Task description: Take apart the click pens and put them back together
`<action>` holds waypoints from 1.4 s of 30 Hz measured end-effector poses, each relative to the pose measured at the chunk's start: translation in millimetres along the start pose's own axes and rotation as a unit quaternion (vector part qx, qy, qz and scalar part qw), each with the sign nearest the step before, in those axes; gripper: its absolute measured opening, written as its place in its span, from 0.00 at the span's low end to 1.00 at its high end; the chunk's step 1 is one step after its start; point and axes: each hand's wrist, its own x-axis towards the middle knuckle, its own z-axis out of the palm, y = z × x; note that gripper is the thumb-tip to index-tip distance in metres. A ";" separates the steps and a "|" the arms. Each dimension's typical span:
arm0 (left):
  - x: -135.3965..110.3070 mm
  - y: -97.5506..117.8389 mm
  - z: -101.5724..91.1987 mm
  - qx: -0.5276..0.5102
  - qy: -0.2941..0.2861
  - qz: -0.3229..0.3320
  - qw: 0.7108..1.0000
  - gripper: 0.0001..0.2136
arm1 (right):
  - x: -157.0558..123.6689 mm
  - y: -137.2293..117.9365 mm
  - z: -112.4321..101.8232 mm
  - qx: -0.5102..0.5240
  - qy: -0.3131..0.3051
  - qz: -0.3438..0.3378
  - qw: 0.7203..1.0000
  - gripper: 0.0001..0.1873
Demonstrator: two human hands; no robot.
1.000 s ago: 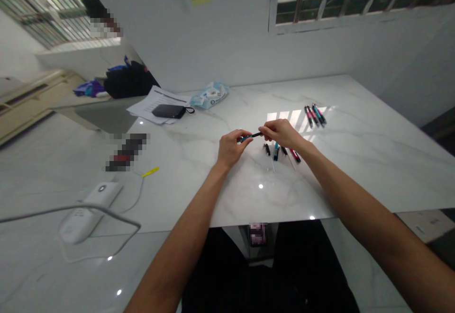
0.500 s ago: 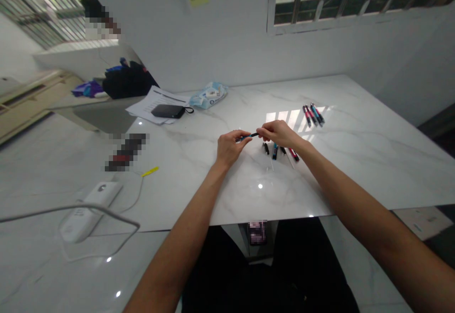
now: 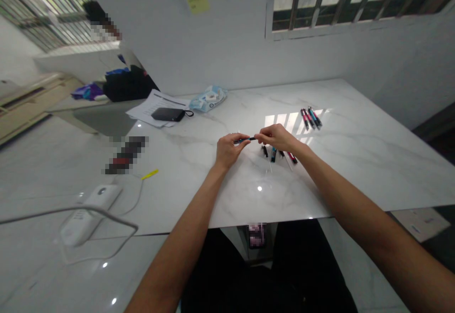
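A dark pen with a blue part (image 3: 247, 139) is held level between my two hands above the white marble table (image 3: 355, 161). My left hand (image 3: 229, 150) pinches its left end with curled fingers. My right hand (image 3: 277, 136) pinches its right end the same way. Just beneath my right hand lie several loose pen pieces (image 3: 275, 154), black, blue and red, with clear thin tubes beside them. A separate group of red and blue pens (image 3: 310, 117) lies farther back right in a sunlit patch.
At the back left are papers (image 3: 151, 105) with a black pouch (image 3: 168, 114) on them, and a blue wipes packet (image 3: 209, 97). A white power strip (image 3: 88, 211) with its cable and a yellow clip (image 3: 150, 174) lie near left. The table's front edge is close to my body.
The two hands have closed slightly toward each other on the pen, so less of it shows between them. The view has shifted a little.
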 end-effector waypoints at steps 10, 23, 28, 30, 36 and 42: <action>8.1 -12.2 -14.0 0.089 0.140 -0.011 0.986 0.08 | 0.8 15.9 -32.9 -0.135 0.196 0.069 0.969 0.26; 11.6 -34.1 -5.2 0.101 0.142 -0.066 0.982 0.11 | -33.0 66.7 -89.9 -0.316 0.162 0.419 0.836 0.28; 19.4 -38.5 -4.5 0.063 0.203 -0.068 0.975 0.11 | -23.5 52.6 -63.6 -0.302 0.173 0.217 0.912 0.24; 20.6 -41.0 -4.6 0.058 0.212 -0.070 0.973 0.11 | -10.1 36.2 -42.1 -0.248 0.128 0.076 0.957 0.25; 17.8 -41.1 -5.8 0.042 0.204 -0.102 0.973 0.11 | 20.8 -18.0 8.7 -0.152 0.065 -0.062 0.984 0.33; 20.1 -47.1 -5.1 0.001 0.219 -0.188 0.958 0.07 | 1.2 -31.3 41.4 -0.110 0.097 -0.067 0.987 0.36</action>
